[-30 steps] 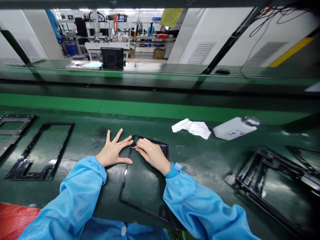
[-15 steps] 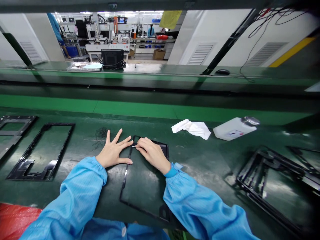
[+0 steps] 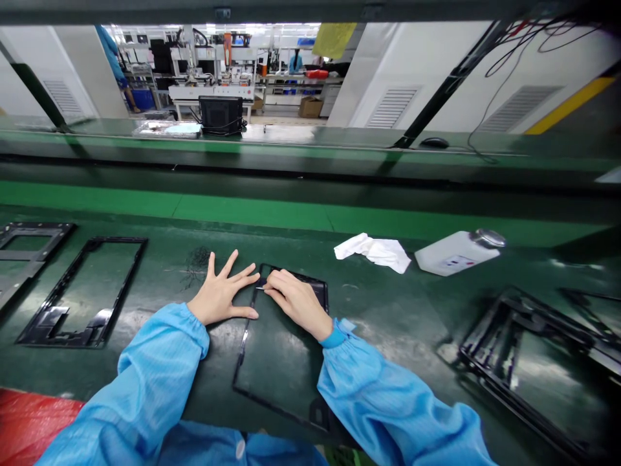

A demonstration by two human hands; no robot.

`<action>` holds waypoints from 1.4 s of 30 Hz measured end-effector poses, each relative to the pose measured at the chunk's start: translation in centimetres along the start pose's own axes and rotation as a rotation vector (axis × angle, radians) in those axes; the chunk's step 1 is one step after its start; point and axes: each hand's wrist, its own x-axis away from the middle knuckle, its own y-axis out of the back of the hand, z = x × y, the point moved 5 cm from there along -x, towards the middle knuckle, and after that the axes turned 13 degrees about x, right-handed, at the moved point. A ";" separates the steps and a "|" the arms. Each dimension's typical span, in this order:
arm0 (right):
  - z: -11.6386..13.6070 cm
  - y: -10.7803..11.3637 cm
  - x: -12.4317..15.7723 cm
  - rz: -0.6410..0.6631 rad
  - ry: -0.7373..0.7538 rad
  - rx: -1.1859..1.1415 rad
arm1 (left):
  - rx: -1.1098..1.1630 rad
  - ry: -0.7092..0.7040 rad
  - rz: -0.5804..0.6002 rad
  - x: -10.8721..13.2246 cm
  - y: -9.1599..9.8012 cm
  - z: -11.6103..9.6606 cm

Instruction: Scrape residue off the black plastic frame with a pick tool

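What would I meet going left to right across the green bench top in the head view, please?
Grey frame, black frame, left hand, right hand, crumpled white cloth, white bottle, stacked black frames.

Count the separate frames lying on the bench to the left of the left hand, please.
2: a black frame, nearer the left hand, and a grey frame, cut off by the picture's left edge. Others could be out of view.

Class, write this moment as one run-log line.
Left hand: spread by black frame | Right hand: pinching slim pale object over frame | Nearby: white cloth, bottle
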 end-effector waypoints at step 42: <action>-0.2 0.3 0.0 0.053 0.000 0.005 | -0.003 0.020 0.006 0.2 -0.3 0.3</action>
